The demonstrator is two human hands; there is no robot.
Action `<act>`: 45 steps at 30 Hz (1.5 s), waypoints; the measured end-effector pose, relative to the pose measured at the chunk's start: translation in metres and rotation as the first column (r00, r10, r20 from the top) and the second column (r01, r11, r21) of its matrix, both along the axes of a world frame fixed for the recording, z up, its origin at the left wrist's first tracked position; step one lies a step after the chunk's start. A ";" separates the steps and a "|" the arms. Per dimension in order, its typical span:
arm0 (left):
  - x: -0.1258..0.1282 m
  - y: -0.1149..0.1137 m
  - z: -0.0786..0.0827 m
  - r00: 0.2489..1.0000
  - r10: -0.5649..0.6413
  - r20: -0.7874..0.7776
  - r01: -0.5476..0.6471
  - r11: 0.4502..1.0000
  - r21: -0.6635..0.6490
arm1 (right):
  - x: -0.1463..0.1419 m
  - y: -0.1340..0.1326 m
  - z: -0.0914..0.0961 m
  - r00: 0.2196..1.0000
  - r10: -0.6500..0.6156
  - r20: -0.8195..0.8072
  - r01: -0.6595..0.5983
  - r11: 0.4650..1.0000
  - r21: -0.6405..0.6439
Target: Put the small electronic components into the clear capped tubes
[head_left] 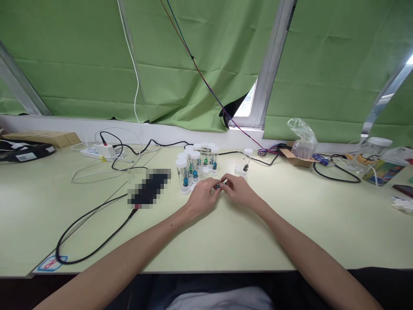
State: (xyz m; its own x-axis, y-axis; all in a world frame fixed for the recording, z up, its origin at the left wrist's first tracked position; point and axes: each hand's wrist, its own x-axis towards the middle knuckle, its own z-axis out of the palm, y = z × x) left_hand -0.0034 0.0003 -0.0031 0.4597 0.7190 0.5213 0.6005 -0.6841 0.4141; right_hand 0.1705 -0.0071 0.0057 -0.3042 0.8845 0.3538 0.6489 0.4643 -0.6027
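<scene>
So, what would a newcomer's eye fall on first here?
Probably the green curtains, which fill most of the background. Next, the left hand and right hand, meeting centrally at a tiny bluish item too small to identify. Just beyond the left hand stands a cluster of clear, white-capped tubes with blue and green pieces inside.

Both bare forearms, left and right, extend forward and converge. Left hand and right hand are positioned fingertip to fingertip, palms down, fingers bent, left thumb and index drawn into a pinch; right-hand closure indeterminate.
</scene>
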 end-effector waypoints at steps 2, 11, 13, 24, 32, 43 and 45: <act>0.000 0.000 0.000 1.000 0.000 -0.002 0.000 1.000 -0.002 | 0.000 0.001 -0.001 1.000 -0.003 0.006 0.003 1.000 0.006; 0.000 0.000 -0.001 1.000 -0.002 -0.019 0.001 1.000 -0.011 | 0.000 0.001 -0.002 1.000 0.007 0.010 -0.008 1.000 0.010; 0.000 0.000 -0.001 1.000 -0.001 -0.017 0.001 1.000 -0.013 | 0.000 0.001 -0.002 1.000 0.007 0.010 -0.007 1.000 0.010; 0.000 -0.001 -0.001 1.000 0.010 -0.020 -0.010 1.000 -0.018 | 0.000 0.000 -0.001 1.000 0.023 0.005 -0.023 1.000 0.017; 0.001 -0.003 0.000 1.000 0.003 -0.014 -0.003 1.000 -0.018 | 0.001 0.000 -0.001 0.999 0.032 0.018 -0.033 0.999 0.020; 0.001 -0.003 0.000 1.000 0.003 -0.028 -0.003 1.000 -0.010 | 0.001 0.001 -0.001 0.999 0.039 0.032 -0.040 0.999 0.022; 0.001 -0.003 0.001 1.000 0.003 -0.027 -0.003 1.000 -0.012 | 0.001 0.001 -0.001 0.999 0.045 0.029 -0.045 0.999 0.022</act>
